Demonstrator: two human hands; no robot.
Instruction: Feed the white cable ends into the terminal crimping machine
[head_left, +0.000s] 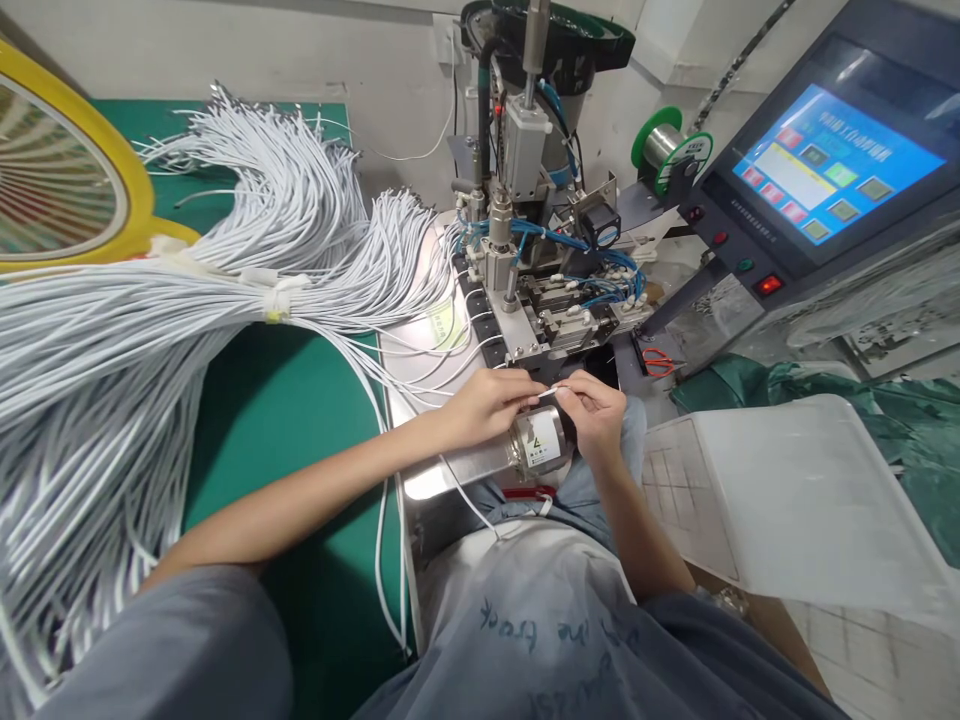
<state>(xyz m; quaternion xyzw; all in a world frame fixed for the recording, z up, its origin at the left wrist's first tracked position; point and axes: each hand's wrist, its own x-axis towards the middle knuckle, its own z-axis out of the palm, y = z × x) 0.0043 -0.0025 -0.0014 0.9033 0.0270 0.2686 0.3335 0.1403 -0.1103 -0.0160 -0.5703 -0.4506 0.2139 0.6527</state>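
My left hand (pixel 491 405) pinches a thin white cable (pixel 549 392) just in front of the machine (pixel 525 330). From the right, my right hand (pixel 594 408) has thumb and fingers closed on the end of that same cable, so the fingertips of both hands nearly meet. Below them sits a metal cylinder (pixel 541 440) with a white label. A large bundle of white cables (pixel 187 300), bound with a white tie (pixel 277 298), lies to the left. Several cables run from it to the machine's front edge.
A yellow-rimmed fan (pixel 135 170) stands at the left on the green table (pixel 300 430). At the right are a lit touch screen (pixel 832 170), a wire spool (pixel 664 145), red-handled scissors (pixel 658 362) and a white plastic bin (pixel 810 500).
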